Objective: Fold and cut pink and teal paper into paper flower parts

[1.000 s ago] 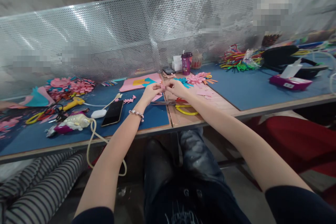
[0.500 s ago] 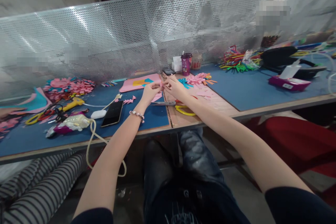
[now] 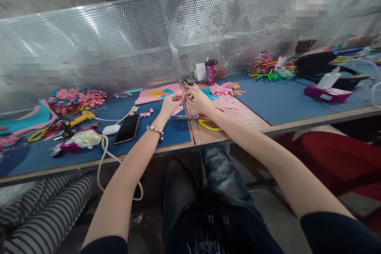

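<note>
A small pink paper piece (image 3: 183,97) is pinched between the fingertips of both my hands, above the table's middle. My left hand (image 3: 172,102), with a beaded bracelet at the wrist, closes on it from the left. From the right my right hand (image 3: 197,98) grips it too, fingers bent. Under my right forearm lie scissors with yellow handles (image 3: 210,126), their blades pointing left. Pink sheets (image 3: 143,97) with orange and blue pieces on top lie just behind my left hand. Fringed pink paper pieces (image 3: 224,89) and a blue one (image 3: 210,94) lie to the right.
A phone (image 3: 127,128), a white case (image 3: 111,129), a yellow glue gun (image 3: 79,118) and a pile of pink cuttings (image 3: 77,99) lie left. Behind stands a purple cup (image 3: 211,72). Pipe cleaners (image 3: 268,69) and a tissue pack (image 3: 327,92) are right. Someone's striped legs (image 3: 50,210) are at left.
My hands stay almost in place, with slight finger movement around the pink paper piece. Everything on the table lies as before.
</note>
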`<state>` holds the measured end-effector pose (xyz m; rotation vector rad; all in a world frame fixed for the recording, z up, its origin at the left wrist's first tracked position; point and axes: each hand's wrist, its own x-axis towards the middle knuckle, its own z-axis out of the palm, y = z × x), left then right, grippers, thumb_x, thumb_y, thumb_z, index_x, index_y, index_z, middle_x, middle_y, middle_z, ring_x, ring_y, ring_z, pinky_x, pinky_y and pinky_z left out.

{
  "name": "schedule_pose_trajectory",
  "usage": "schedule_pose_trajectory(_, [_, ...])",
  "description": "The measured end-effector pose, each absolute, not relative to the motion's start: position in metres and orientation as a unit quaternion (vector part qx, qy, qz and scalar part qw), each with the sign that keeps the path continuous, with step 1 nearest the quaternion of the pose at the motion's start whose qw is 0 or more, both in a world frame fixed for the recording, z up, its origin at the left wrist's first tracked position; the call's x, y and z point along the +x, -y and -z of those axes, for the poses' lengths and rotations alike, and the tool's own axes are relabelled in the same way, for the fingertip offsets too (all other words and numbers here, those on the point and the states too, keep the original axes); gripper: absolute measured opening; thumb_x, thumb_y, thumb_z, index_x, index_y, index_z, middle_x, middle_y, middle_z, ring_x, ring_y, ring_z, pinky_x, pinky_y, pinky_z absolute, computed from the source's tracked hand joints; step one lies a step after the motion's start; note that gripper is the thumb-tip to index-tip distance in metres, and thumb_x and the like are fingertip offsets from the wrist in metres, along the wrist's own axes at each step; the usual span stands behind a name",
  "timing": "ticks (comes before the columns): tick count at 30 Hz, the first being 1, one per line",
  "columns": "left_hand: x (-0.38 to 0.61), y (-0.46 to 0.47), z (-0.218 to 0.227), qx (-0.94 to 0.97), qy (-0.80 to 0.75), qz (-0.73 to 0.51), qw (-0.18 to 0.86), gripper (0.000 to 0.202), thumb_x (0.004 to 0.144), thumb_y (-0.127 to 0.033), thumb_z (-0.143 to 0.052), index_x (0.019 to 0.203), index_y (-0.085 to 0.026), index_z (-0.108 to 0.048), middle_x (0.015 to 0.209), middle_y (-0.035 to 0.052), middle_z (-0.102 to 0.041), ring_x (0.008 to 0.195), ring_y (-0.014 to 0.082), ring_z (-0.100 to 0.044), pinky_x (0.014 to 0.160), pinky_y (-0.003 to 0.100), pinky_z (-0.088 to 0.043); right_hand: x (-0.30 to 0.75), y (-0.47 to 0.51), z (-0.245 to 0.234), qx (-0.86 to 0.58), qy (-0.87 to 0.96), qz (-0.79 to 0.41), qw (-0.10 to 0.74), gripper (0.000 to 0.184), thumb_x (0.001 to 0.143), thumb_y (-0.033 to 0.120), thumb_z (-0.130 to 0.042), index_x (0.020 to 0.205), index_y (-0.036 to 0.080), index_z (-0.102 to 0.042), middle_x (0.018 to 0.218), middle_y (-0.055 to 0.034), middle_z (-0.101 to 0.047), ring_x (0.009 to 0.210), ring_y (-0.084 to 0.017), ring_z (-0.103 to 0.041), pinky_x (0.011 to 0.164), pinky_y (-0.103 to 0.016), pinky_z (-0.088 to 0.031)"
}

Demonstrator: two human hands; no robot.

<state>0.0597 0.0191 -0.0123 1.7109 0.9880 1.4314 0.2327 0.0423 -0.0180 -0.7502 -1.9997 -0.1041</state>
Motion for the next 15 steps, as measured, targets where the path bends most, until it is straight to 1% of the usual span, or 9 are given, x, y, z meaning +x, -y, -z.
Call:
schedule_pose_trajectory(7, [0.062, -0.014, 0.010, 0.668, -0.388, -0.544, 0.326, 0.039, 0.066, -0.045, -0.082, 0.087, -0.014, -0.070, 0.084, 0.0075, -0.072, 0.079, 0.0193, -0.066, 0.074, 0.033, -0.053, 0.231, -0.049, 0.022, -0.316, 0.801, -0.006, 0.508, 0.005, 0.088, 0.023, -0.057, 0.088, 0.018, -0.060, 0.095, -0.0073, -0.059, 0.076, -0.018, -0.054, 0.076, -0.032, -0.047])
schedule_pose_trajectory(12, [0.061, -0.017, 0.011, 0.671, -0.399, -0.546, 0.303, 0.030, 0.070, -0.035, -0.079, 0.089, -0.014, -0.070, 0.087, 0.0078, -0.073, 0.082, 0.0204, -0.068, 0.074, 0.033, -0.053, 0.230, -0.053, 0.023, -0.292, 0.801, -0.044, 0.522, 0.014, 0.089, 0.024, -0.054, 0.095, 0.017, -0.064, 0.095, -0.0073, -0.061, 0.075, -0.017, -0.055, 0.075, -0.032, -0.047])
schedule_pose_trajectory(15, [0.058, -0.022, 0.013, 0.675, -0.401, -0.544, 0.297, 0.023, 0.071, -0.029, -0.076, 0.087, -0.014, -0.069, 0.085, 0.0073, -0.073, 0.081, 0.0202, -0.069, 0.072, 0.032, -0.052, 0.231, -0.051, 0.021, -0.278, 0.811, -0.057, 0.511, 0.016, 0.090, 0.023, -0.053, 0.093, 0.017, -0.067, 0.090, -0.0069, -0.064, 0.078, -0.018, -0.056, 0.076, -0.032, -0.047])
